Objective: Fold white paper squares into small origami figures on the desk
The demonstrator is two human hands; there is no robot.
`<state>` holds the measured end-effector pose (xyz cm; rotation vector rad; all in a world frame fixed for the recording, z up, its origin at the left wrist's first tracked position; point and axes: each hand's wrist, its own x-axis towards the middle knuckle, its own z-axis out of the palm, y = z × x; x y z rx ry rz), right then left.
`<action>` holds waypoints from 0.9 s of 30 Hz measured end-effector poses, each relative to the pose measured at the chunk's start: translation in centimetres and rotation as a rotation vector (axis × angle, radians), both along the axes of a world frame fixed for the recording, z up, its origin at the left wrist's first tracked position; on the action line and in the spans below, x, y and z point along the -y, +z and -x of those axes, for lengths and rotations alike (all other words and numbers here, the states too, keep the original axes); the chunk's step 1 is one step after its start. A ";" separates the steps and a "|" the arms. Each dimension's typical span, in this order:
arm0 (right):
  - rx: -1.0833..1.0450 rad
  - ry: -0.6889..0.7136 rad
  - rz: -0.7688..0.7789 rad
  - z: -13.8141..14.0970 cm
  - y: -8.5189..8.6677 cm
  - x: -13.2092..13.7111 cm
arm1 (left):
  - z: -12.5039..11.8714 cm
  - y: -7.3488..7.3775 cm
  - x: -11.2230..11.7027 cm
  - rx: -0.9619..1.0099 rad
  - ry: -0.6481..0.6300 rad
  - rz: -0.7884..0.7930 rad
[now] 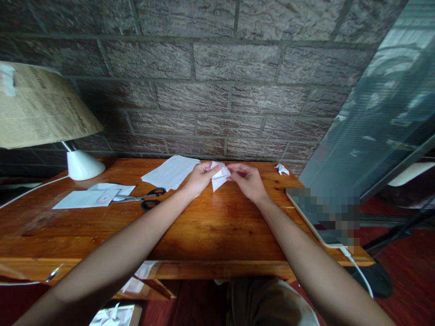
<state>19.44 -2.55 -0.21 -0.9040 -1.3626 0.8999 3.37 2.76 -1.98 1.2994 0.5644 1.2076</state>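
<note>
Between my two hands, above the back half of the wooden desk (217,226), is a small piece of folded white paper (219,177) with creased, pointed flaps. My left hand (203,176) grips its left side, the thumb lying across the front. On the other side, my right hand (246,179) pinches the paper's right edge between thumb and fingertips. The fingers behind the paper are partly hidden. A stack of white paper sheets (171,172) lies just left of my left hand.
Scissors (149,198) with black handles lie beside cut paper pieces (84,198) at left, near a lamp (84,164). A folded paper figure (282,169) sits at the back right. A tablet (319,217) with a white cable rests at right. Below left, a box (136,315) holds folded paper.
</note>
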 end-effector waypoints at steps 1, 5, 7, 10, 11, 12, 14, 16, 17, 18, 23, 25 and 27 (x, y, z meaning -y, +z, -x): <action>-0.008 0.011 0.008 0.0 0.0 0.0 | 0.0 0.0 0.0 -0.003 0.009 -0.004; -0.028 0.042 0.026 0.0 -0.1 -0.1 | 0.1 0.3 0.3 -0.022 0.039 -0.023; -0.031 0.037 0.029 -0.1 -0.3 -0.2 | 0.0 0.5 0.5 -0.025 0.031 -0.015; -0.028 0.021 0.029 -0.1 -0.4 -0.3 | 0.0 0.6 0.6 -0.028 0.008 0.004; -0.026 0.022 0.029 -0.1 -0.4 -0.3 | 0.0 0.6 0.6 -0.028 0.005 0.008; -0.025 0.027 0.028 -0.1 -0.5 -0.3 | 0.0 0.6 0.6 -0.029 0.004 0.009; -0.024 0.039 0.023 -0.1 -0.5 -0.3 | 0.0 0.5 0.4 -0.027 0.002 0.007; -0.022 0.045 0.015 -0.1 -0.4 -0.2 | 0.1 0.5 0.3 -0.015 -0.003 0.009; -0.021 0.043 0.015 0.0 -0.4 -0.2 | 0.1 0.5 0.3 -0.006 -0.005 0.018; -0.019 0.037 0.018 0.0 -0.3 -0.2 | 0.1 0.5 0.3 0.003 -0.007 0.031; 0.008 0.025 0.033 0.0 0.2 0.1 | 0.1 0.6 0.2 0.050 -0.014 0.105; 0.034 0.033 0.024 0.0 0.3 0.2 | 0.1 0.7 0.3 0.076 -0.020 0.124; 0.062 0.041 0.010 -0.1 0.2 0.2 | 0.1 0.8 0.4 0.090 -0.016 0.135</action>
